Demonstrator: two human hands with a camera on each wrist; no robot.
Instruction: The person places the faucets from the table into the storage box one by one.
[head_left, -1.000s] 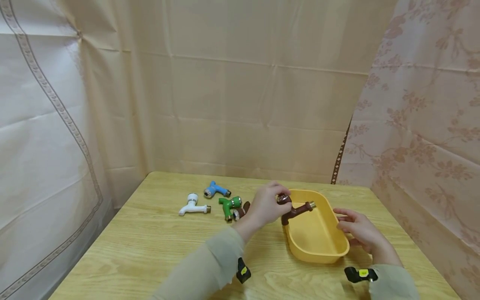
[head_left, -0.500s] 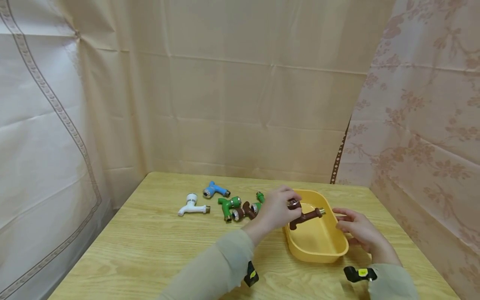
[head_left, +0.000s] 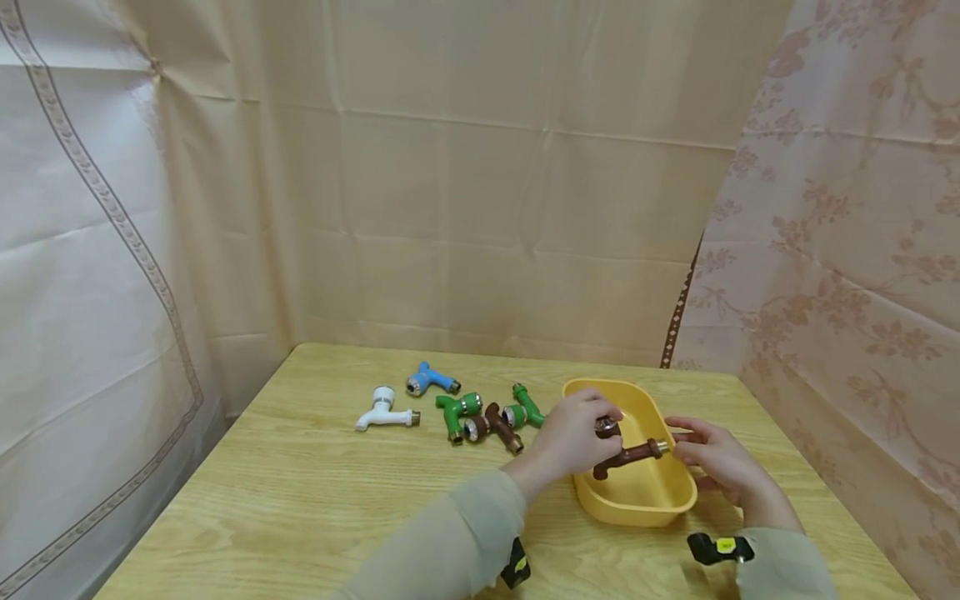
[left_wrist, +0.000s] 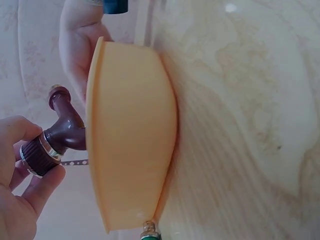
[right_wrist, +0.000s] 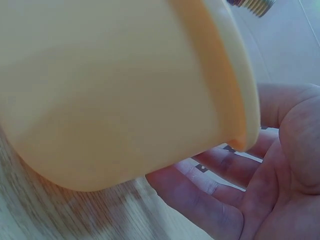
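My left hand [head_left: 573,433] pinches a dark brown tap [head_left: 630,457] by its ribbed knob, thumb and fingers on either side. The tap hangs over the yellow plastic tub [head_left: 635,515], its brass threaded end pointing right. In the left wrist view the tap's body [left_wrist: 67,130] shows beside the tub's rim, its spout partly hidden behind it. My right hand [head_left: 720,462] is at the tub's right side, its loosely extended fingers [right_wrist: 195,200] touching the outside near the rim.
Left of the tub lie a white tap [head_left: 384,412], a blue tap [head_left: 432,380], a green tap [head_left: 457,412], another brown tap [head_left: 493,427] and a second green tap [head_left: 527,408]. Curtains [head_left: 480,208] surround the wooden table [head_left: 315,500].
My left hand has carried the brown tap rightward and slightly nearer, from the tub's left rim to over its inside. Taps behind the hand have come into view. My right hand stays put.
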